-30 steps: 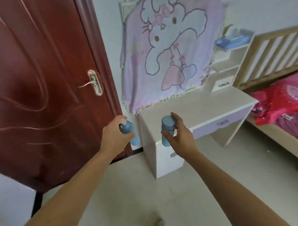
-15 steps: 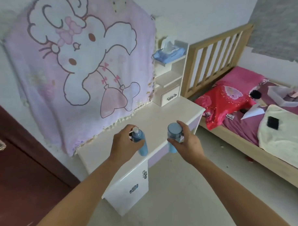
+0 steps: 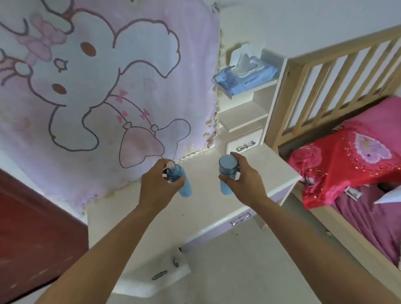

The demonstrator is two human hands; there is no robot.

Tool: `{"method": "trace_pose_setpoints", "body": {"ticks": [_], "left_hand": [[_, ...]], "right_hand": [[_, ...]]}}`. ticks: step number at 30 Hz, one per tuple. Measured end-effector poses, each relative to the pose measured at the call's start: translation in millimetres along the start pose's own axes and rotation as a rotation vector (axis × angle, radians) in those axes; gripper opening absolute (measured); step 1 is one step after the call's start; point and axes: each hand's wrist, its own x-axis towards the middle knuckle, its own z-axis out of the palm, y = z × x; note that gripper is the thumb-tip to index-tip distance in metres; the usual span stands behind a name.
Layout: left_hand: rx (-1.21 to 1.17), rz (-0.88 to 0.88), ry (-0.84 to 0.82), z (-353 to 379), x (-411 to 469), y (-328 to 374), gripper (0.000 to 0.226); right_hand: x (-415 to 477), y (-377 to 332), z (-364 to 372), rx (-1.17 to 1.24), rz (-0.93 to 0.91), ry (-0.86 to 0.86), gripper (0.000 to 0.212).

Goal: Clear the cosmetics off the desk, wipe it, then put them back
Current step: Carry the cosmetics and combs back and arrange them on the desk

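Holding a blue spray bottle (image 3: 182, 184) in the left hand (image 3: 157, 187), fist wrapped round the neck just under the white nozzle, body poking out down and right of the fingers. Got a blue capped bottle (image 3: 227, 171) pinched in the right hand (image 3: 245, 181), thumb and fingers just below the cap, bottom sticking out under the thumb. Both over the white desk (image 3: 208, 210), near the middle of its top.

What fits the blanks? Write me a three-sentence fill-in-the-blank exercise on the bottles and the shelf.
1. The left hand holds the spray bottle, whose nozzle is ____.
2. The right hand holds the capped bottle, coloured ____ like the other.
3. The wipes pack lies on the ____ shelf.
Missing words: white, blue, top.
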Motion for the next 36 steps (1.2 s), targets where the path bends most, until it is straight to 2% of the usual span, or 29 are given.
{"method": "trace_pose_setpoints", "body": {"ticks": [5,8,13,19,22,26,32,36], "left_hand": [[0.019,-0.033,0.057,32,46,-11,0.036],[-0.001,-0.07,0.077,57,75,-33,0.038],[-0.036,-0.144,0.039,106,131,-77,0.038],[0.036,-0.137,-0.05,160,192,-119,0.035],[0.049,-0.17,-0.087,181,212,-131,0.035],[0.071,-0.22,-0.15,202,231,-140,0.036],[0.104,-0.276,-0.14,219,231,-139,0.04],[0.056,-0.328,-0.147,224,230,-135,0.05]], "right_hand": [[71,22,10,0.062,-0.009,-0.084,0.071],[109,40,28,0.098,0.06,-0.126,0.081],[170,72,60,0.088,0.14,-0.159,0.061],[234,109,94,-0.029,0.138,-0.255,0.061],[254,123,109,-0.083,0.13,-0.278,0.064],[273,133,125,-0.061,0.184,-0.273,0.058],[283,141,127,-0.033,0.19,-0.335,0.057],[288,144,127,-0.044,0.199,-0.371,0.071]]}}
